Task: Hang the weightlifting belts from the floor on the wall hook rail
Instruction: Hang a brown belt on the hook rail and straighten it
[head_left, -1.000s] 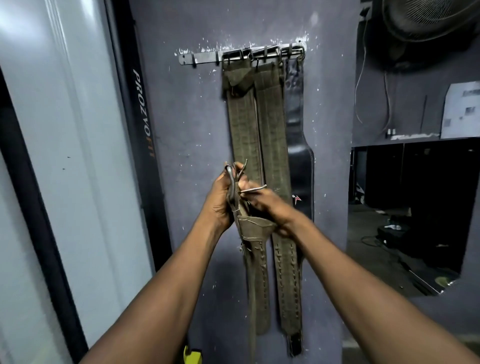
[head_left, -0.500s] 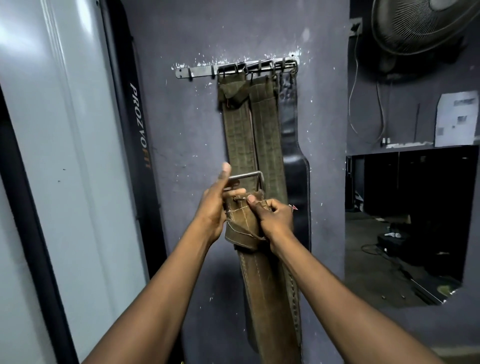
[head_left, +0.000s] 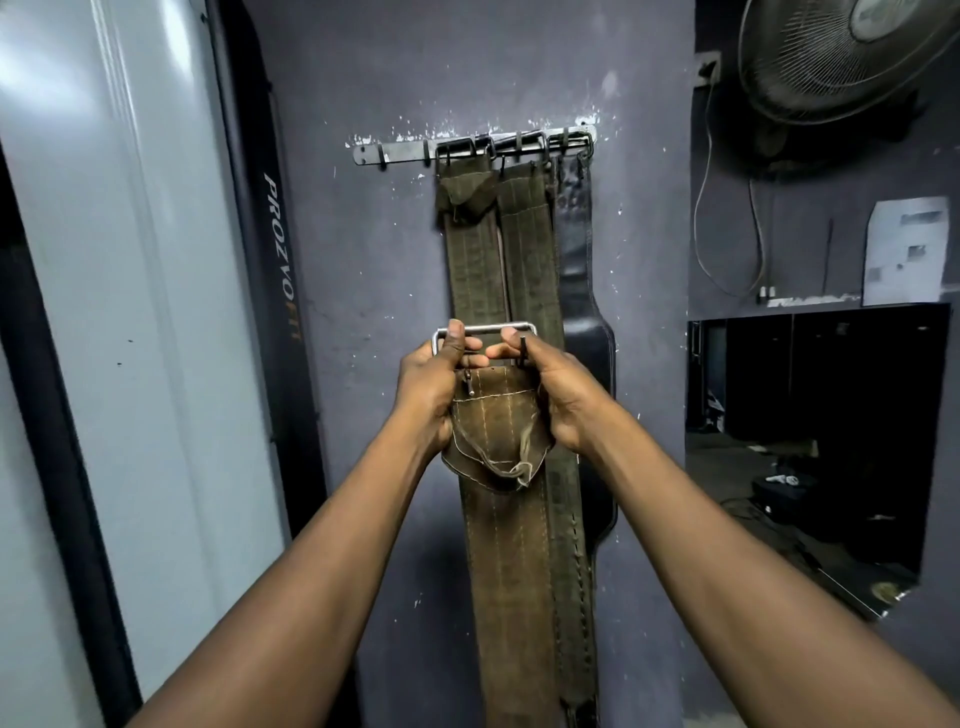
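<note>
An olive-brown weightlifting belt (head_left: 509, 561) hangs down from my two hands in front of the grey wall. Its metal buckle (head_left: 485, 329) points up, level and square to me. My left hand (head_left: 431, 395) grips the buckle end on the left, thumb up against the frame. My right hand (head_left: 550, 389) grips the right side, fingers curled over the buckle prong. Above, the metal hook rail (head_left: 400, 152) carries two olive belts (head_left: 478, 254) and a black leather belt (head_left: 579, 291) on its right part. The hooks at the rail's left end are bare.
A tall black machine upright marked PROZVOFIT (head_left: 275, 260) stands left of the wall panel, with a pale panel (head_left: 130, 312) beyond it. A wall fan (head_left: 841, 57) hangs at the top right, above a dark opening (head_left: 810, 426) into another room.
Both hands turned the buckle from edge-on to flat and upright, and lifted the belt a little toward the rail. The view tilted up slightly.
</note>
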